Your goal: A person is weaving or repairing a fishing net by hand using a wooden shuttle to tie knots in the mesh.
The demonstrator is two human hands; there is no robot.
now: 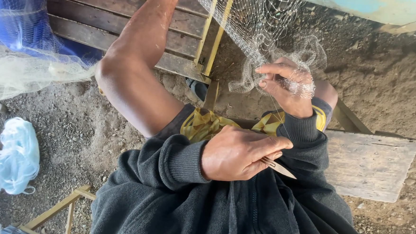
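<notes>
A wide stretch of bare dirt ground (390,79) fills most of the view, grey-brown and gritty with small stones. On it stands a wooden bench (371,161) of pale weathered planks, where the person sits in a dark fleece jacket (222,212) and yellow shorts (203,124), one bare knee raised on the left side. Behind the knee lies a slatted wooden pallet (109,17) of dark boards with yellow-painted rails. At the upper left a heap of pale netting rests over a blue cloth (13,21). A light blue bundle of mesh (16,154) lies on the dirt at the lower left.

A fine white fishing net (260,25) hangs down from the top centre, stretched taut, and gathers into a crumpled bunch just above the lap. The right hand (285,85) holds that bunch, fingers curled closed around the mesh with strands draped over the knuckles. The left hand (237,154) rests lower against the jacket, fingers closed and pinching a slim pale netting needle (279,168) whose tip points right. A thin thread runs between the two hands
</notes>
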